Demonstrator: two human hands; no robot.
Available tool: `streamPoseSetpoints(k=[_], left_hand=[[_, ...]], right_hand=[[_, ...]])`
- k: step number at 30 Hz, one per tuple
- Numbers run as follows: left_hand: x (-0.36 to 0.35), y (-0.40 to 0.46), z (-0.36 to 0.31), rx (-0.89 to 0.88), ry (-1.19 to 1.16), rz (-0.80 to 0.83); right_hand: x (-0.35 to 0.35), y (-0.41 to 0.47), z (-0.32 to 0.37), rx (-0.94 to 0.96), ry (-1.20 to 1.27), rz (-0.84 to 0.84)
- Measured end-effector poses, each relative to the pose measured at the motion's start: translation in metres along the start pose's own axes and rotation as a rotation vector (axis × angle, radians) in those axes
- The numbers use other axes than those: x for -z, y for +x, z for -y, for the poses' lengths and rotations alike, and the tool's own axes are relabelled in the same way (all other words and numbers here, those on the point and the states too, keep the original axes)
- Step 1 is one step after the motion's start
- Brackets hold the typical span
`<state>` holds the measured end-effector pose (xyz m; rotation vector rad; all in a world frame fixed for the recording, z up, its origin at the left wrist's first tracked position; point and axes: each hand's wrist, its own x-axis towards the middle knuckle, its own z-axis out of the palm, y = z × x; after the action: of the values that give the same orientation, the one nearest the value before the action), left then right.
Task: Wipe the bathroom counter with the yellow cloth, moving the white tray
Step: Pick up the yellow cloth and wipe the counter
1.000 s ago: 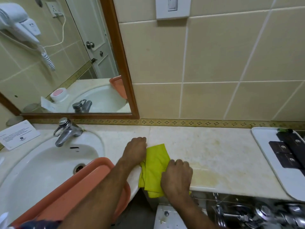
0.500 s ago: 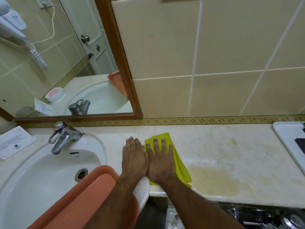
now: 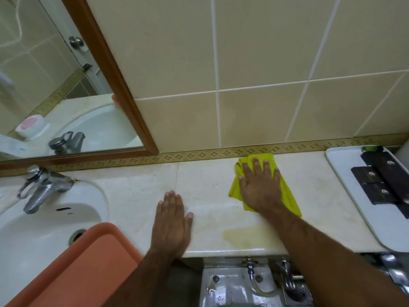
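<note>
The right hand (image 3: 260,188) presses flat on the yellow cloth (image 3: 287,196) mid-table (image 3: 210,185); the left hand (image 3: 171,222) rests open. Sweeping rightward could bump the white tray (image 3: 349,196), scattering its dark packets (image 3: 380,187).

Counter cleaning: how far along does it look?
Midway, by the look of it. The right hand presses the yellow cloth flat near the back wall; the left hand rests bare on the counter. A yellowish stain remains at the front edge, and the white tray sits unmoved at right.
</note>
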<state>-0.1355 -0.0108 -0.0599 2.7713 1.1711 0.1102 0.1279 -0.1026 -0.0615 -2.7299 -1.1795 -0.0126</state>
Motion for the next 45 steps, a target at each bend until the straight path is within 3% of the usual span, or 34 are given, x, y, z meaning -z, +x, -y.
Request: streamPoseSetpoints(k=[8, 23, 31, 38, 45], left_hand=[[-0.005, 0.005, 0.004, 0.01, -0.033, 0.004], [0.009, 0.005, -0.007, 0.023, -0.036, 0.027], [0.008, 0.007, -0.005, 0.003, 0.031, 0.023], [0.02, 0.009, 0.0, 0.008, 0.033, 0.006], [0.047, -0.054, 0.09, 0.269, -0.016, -0.144]], right_hand=[[0.028, 0.015, -0.127, -0.005, -0.055, 0.004], [0.034, -0.081, -0.135, -0.142, -0.075, 0.046], [0.02, -0.112, -0.042, -0.335, -0.024, 0.012], [0.002, -0.117, 0.071, -0.233, -0.013, 0.049], [-0.017, -0.109, 0.169, -0.066, 0.043, 0.077]])
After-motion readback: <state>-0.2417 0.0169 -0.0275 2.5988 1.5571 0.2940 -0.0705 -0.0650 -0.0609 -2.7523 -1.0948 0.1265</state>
